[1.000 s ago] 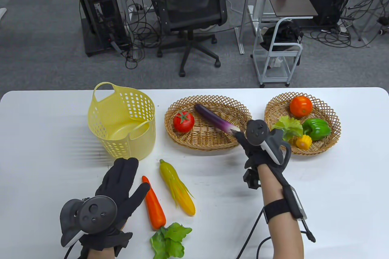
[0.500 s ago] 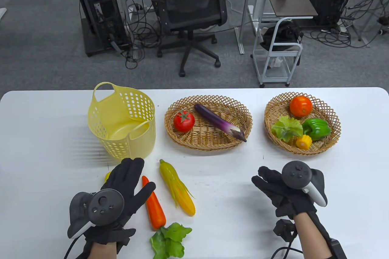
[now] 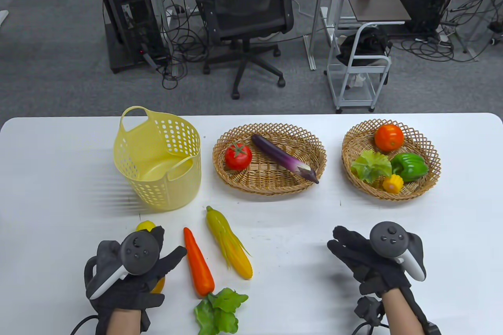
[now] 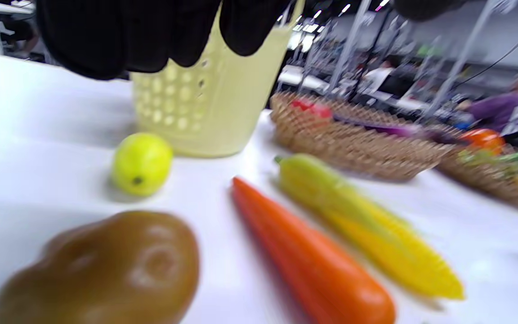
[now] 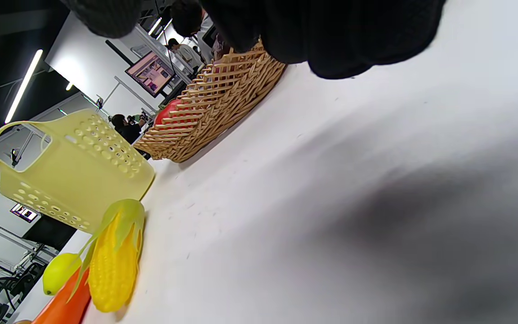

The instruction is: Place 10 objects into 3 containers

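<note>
Now right hand [image 3: 367, 258], empty and slack, is back near the table edge after dropping the long purple eggplant [image 3: 283, 157] in the middle wicker basket [image 3: 235, 183], while left hand [image 3: 131, 272], fingers spread, hovers over the brown potato [image 4: 99, 270].

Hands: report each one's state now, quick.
Left hand: open, fingers spread above the potato, holding nothing.
Right hand: open, empty.
</note>
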Demonstrator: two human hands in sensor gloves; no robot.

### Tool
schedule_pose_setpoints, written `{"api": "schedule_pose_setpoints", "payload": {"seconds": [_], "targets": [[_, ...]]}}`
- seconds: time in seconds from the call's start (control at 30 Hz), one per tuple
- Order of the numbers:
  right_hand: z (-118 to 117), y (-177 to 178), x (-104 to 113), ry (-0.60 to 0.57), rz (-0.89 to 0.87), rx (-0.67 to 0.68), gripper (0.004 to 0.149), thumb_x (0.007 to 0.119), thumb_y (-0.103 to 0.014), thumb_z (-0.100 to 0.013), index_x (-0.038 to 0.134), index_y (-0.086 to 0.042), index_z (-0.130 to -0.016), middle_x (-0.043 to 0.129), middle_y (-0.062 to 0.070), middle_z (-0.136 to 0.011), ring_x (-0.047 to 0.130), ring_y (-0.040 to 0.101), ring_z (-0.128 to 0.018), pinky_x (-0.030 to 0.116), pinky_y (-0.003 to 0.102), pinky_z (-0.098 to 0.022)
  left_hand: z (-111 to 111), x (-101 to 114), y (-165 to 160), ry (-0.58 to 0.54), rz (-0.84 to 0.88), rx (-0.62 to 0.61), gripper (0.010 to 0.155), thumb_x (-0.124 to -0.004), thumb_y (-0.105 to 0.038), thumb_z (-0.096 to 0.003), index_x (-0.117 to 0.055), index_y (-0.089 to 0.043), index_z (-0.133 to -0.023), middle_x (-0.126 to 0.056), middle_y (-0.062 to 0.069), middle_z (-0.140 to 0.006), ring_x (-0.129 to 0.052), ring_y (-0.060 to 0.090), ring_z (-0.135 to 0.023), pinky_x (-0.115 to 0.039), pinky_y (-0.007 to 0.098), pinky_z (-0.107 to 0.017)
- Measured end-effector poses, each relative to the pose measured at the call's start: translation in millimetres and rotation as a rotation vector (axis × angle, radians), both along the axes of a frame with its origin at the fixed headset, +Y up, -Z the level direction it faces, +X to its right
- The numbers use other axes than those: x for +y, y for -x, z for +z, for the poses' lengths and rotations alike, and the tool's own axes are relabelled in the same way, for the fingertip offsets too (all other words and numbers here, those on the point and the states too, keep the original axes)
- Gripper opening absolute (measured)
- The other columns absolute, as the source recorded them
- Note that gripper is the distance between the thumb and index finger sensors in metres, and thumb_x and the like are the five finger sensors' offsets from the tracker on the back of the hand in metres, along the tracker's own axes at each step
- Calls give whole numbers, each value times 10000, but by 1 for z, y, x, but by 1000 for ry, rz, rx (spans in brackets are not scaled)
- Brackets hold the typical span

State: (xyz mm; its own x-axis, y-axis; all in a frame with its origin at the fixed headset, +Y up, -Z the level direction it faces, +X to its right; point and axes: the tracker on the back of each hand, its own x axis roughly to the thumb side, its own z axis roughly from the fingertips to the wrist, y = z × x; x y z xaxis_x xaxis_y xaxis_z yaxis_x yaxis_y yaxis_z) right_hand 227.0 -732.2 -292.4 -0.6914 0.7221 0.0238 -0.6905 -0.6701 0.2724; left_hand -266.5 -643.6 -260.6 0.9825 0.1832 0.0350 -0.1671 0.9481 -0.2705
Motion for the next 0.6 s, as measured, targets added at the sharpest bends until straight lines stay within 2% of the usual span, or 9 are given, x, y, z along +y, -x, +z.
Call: {"api": "schedule_pose_setpoints", "payload": {"seconds": [0.17,0.3,0.6], "targets": [[-2,-3,-2,15,-16,-2,725,596,-558,-592,504,-71,-1121,561,288,-1102,682,531,-879,664,583,-613,-7,-20,12,155,-124,118,890,-678,-694,-553,-553,-64,-1169,-595,306,-1167,-693,567,-1028,-736,665,-598],[-4,-5,-4,32,-17,-8,725,596,-557,-593,500,-71,-1122,553,289,-1106,677,532,-882,661,584,-616,-16,-43,17,265,-168,164,911,-733,-692,-519,-552,-75,-1164,-612,293,-1159,-718,548,-1022,-769,646,-578],[-4,-7,-5,34,-8,-15,727,598,-559,-592,501,-71,-1122,554,288,-1107,680,532,-881,663,584,-614,-30,-72,13,396,-303,184,955,-833,-657,-454,-588,-34,-1134,-739,276,-1092,-876,500,-924,-879,560,-482]]}}
